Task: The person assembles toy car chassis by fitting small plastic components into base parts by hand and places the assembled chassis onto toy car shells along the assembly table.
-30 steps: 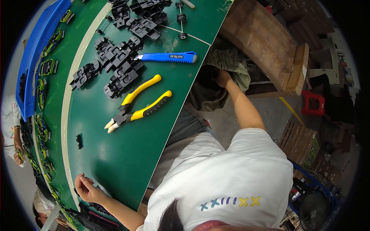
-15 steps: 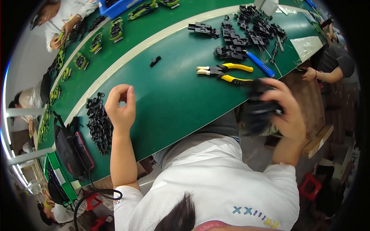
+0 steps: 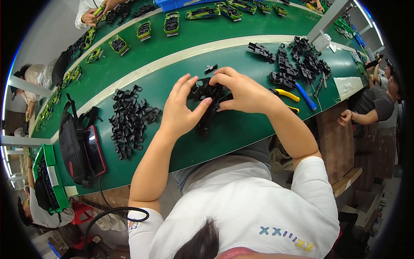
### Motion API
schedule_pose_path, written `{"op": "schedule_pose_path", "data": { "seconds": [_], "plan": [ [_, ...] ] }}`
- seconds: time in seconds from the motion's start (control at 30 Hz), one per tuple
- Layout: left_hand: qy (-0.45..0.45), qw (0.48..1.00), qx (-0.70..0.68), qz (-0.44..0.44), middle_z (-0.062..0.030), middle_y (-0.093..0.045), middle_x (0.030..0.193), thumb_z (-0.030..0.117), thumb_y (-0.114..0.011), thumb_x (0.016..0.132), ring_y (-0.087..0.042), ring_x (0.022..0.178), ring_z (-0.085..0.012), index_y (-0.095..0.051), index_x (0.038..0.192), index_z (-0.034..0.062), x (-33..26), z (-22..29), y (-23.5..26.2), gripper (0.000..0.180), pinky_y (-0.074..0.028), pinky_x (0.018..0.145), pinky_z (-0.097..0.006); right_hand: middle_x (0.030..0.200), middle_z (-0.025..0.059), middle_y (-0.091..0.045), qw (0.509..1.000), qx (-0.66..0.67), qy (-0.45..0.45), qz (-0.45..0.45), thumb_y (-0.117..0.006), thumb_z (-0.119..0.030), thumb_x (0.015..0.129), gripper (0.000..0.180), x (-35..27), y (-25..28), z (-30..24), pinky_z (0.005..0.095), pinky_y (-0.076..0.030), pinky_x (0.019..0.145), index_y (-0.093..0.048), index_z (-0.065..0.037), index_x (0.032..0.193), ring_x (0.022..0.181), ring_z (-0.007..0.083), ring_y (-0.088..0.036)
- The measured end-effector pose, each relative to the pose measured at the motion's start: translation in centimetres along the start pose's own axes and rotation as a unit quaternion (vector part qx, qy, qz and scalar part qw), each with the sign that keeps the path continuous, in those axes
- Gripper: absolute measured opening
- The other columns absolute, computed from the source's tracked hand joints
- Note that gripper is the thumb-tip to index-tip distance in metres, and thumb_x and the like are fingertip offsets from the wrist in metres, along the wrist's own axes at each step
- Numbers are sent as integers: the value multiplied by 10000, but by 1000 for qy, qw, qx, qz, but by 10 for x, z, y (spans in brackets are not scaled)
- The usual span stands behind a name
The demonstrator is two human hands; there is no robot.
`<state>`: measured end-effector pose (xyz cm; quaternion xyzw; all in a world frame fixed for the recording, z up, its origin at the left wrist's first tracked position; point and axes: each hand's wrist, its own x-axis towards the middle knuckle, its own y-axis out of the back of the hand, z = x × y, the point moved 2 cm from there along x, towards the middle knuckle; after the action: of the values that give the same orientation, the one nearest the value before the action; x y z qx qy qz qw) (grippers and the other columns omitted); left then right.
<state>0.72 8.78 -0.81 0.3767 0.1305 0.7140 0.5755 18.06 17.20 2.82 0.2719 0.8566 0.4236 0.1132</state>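
A black plastic chassis part (image 3: 210,91) is held between my two hands above the near middle of the green table. My left hand (image 3: 179,113) curls its thumb and fingers about its left side. From the right, my right hand (image 3: 246,92) grips the same part with bent fingers and thumb. Much of the part is hidden by fingers. Just beyond it lies a small black plastic piece (image 3: 211,68). Yellow-handled pliers (image 3: 286,94) lie partly behind my right forearm, beside a blue-handled tool (image 3: 305,96).
A heap of small black clips (image 3: 131,123) lies left of my left hand. Black chassis parts (image 3: 285,69) pile up at the right. At the left edge sit a black bag (image 3: 74,142) and a phone (image 3: 95,149). Green toy-car shells (image 3: 171,24) line the far belt.
My right hand has brought the chassis part from beyond the table's front edge to the middle. My left hand has moved right to meet it. The view has shifted.
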Motion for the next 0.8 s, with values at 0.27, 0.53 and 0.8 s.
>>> {"op": "schedule_pose_path", "data": {
  "seconds": [0.27, 0.53, 0.8],
  "plan": [
    [0, 993, 122, -7, -168, -533, 1178, 236, -649, 801, -508, 1100, -330, -582, 1087, -2, -2, -15, -9, 378, -436, 896, -403, 1245, 162, -499, 934, 337, -70, 90, -545, -12, 864, 272, 4, 25, 42, 272, -522, 728, -503, -4, 1133, 924, 183, -624],
    [65, 989, -65, 113, -140, -595, 1056, 240, -608, 864, -606, 836, -216, -575, 1083, -11, 6, -7, 15, 334, -480, 695, -290, 1229, 263, -495, 755, 655, -28, 16, -431, -122, 942, 368, 37, 12, 27, 247, -525, 570, -366, 15, 1277, 829, 218, -647],
    [145, 887, -432, 71, -93, -586, 1097, 181, -612, 880, -582, 879, -123, -448, 1278, 24, 9, -7, 43, 459, -467, 676, -245, 1008, 174, -603, 804, 574, -65, -137, -535, -223, 895, 455, 69, -3, -24, 267, -516, 536, -364, 24, 1236, 744, 220, -652]
  ]
}}
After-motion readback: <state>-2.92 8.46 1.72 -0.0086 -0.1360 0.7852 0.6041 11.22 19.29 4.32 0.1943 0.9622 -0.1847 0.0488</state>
